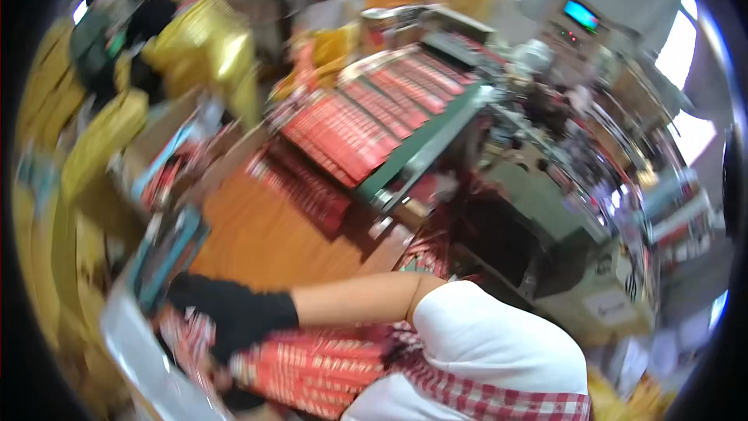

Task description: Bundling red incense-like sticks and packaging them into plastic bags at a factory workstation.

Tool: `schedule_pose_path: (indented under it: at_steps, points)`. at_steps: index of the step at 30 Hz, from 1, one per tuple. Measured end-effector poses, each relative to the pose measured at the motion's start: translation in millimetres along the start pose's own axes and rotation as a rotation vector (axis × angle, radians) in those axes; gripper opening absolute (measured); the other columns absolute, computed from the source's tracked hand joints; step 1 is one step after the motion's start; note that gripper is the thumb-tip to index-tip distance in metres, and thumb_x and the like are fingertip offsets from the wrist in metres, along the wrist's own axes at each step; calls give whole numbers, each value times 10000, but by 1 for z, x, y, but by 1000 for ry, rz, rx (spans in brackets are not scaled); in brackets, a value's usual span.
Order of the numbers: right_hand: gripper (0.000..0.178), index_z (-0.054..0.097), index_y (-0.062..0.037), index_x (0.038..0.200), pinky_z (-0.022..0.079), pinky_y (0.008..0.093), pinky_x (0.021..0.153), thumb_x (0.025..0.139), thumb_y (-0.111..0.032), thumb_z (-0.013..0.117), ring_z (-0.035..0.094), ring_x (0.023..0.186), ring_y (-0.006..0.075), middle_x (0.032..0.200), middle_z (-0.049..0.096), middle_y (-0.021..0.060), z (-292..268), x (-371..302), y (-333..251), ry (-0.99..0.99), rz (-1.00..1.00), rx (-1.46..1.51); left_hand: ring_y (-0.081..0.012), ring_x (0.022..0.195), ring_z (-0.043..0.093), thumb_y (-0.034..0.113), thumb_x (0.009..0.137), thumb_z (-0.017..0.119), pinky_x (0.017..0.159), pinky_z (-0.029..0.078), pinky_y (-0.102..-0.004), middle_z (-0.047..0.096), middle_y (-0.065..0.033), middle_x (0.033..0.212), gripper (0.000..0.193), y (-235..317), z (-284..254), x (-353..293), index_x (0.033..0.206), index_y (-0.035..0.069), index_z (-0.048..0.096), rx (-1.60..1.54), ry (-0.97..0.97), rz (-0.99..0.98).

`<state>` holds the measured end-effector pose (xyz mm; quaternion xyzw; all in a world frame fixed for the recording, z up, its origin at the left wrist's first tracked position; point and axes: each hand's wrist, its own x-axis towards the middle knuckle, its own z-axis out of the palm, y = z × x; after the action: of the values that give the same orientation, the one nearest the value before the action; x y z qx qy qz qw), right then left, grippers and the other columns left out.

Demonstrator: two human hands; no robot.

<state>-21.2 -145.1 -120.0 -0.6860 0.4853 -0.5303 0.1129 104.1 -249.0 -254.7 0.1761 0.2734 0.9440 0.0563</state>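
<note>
Head view blurs our black-gloved right hand (222, 312) and left hand (232, 391); finger opening and grip we cannot tell. We should support the red, flat, paper-like packets (315, 366) beside our fingers evenly.

Unreadable print (292, 360) on red packets (319, 374)

Likely packing workshop, view blurred: green conveyor belt (418, 148), red packets (339, 136), yellow sacks (202, 43), cardboard box (117, 206).
</note>
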Motion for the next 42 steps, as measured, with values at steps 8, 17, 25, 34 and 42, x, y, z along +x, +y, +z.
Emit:
schedule_pose_path:
  at_steps: [8,17,25,34,42]
  points:
    - [546,535,-30,1291,387,320,999,791,-186,689,536,1143,180,1240,578,105,0,-17,-18,-324,535,553,-218,1115,573,305,791,680,963,469,-352,574,-119,1227,626,-46,121,-7,1291,3,455,-75,620,424]
    - [467,606,62,1123,445,370,927,811,-278,675,586,1070,245,1117,622,164,18,13,-14,-924,306,1105,-169,1043,565,354,735,729,909,437,-274,560,-58,1160,690,-54,159,-23,1294,54,458,165,596,595]
    - [556,578,54,1097,508,380,825,773,-391,662,646,921,291,1022,629,225,51,-10,29,-704,776,958,-131,1112,511,64,747,709,978,399,-297,510,-15,1192,624,-64,153,-20,1294,69,406,343,978,535]
    - [398,610,33,913,465,306,784,734,-313,691,604,863,198,885,645,131,61,-10,40,-786,570,1134,-97,1046,514,118,793,678,883,427,-263,526,1,1085,461,-56,159,-21,1199,76,465,-60,860,619]
    - [613,590,87,1115,485,354,850,667,-316,699,625,943,280,1024,621,200,58,-9,39,-783,686,997,-125,937,589,153,902,594,871,460,-267,609,-36,1027,271,-84,158,-20,1125,2,556,746,1356,949]
